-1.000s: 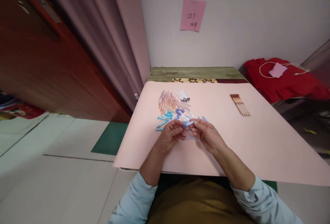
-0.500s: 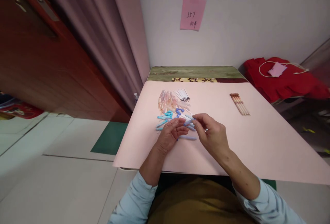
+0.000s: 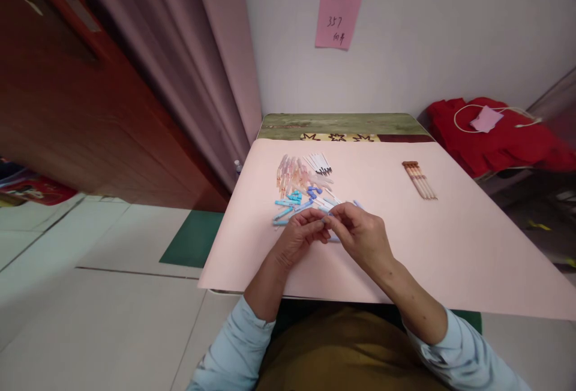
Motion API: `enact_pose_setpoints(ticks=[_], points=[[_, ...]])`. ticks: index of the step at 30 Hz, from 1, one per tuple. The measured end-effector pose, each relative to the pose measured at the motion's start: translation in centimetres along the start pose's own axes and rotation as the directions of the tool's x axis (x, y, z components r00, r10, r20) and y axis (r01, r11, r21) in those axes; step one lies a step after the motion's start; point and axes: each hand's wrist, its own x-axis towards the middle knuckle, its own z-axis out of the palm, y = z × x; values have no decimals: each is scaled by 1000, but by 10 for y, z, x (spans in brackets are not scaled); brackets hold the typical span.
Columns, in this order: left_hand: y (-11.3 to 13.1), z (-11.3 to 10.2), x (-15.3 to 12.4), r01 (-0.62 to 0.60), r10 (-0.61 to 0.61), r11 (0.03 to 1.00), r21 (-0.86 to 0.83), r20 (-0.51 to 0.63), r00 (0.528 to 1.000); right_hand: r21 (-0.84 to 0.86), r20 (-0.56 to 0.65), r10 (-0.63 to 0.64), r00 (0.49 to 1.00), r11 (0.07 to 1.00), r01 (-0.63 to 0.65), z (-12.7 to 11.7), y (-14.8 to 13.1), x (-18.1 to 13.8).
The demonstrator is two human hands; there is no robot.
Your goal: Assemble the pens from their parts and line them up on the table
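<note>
Above the near middle of the table, my left hand (image 3: 302, 236) and my right hand (image 3: 363, 232) meet at the fingertips. Both are closed in a pinch on a blue pen part, most of it hidden by the fingers. Just beyond them lie blue pen caps (image 3: 314, 191), turquoise pen pieces (image 3: 283, 213) and white refills (image 3: 324, 203). Partly covered by my right hand, a periwinkle pen barrel (image 3: 335, 238) lies on the pink sheet. Farther back is a pile of clear, peach-tinted pen barrels (image 3: 292, 174), beside white refills with black ends (image 3: 321, 164).
Pink paper (image 3: 450, 259) covers most of the table. Several pens with brown tops (image 3: 418, 180) lie in a row at the right. Red cloth (image 3: 495, 145) with a white cable is beyond the right edge. A purple curtain (image 3: 216, 49) hangs at the left.
My hands have come closer together, the right one moving left. The blue pen part that showed between them is now mostly covered by the fingers.
</note>
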Motion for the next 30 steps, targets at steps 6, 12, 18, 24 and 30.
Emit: enact_pose_setpoints(ticks=[6,12,18,24,30], points=[[4,0,-2,-29,27,994,-102,-21,999,184,-22,24,999,983,-20,4,-5,-3],[7,-4,0,-64,45,971,-229,-86,995,188,-157,118,980,978,-88,-19,8,3],[13,-11,3,-208,130,898,-387,-219,967,209,-171,331,928,933,-294,-47,51,1],[15,-12,6,-276,165,839,-468,-264,950,-248,27,231,973,944,-217,-36,68,-15],[15,-13,8,-296,179,819,-492,-272,946,-416,163,263,951,892,-175,-28,74,-24]])
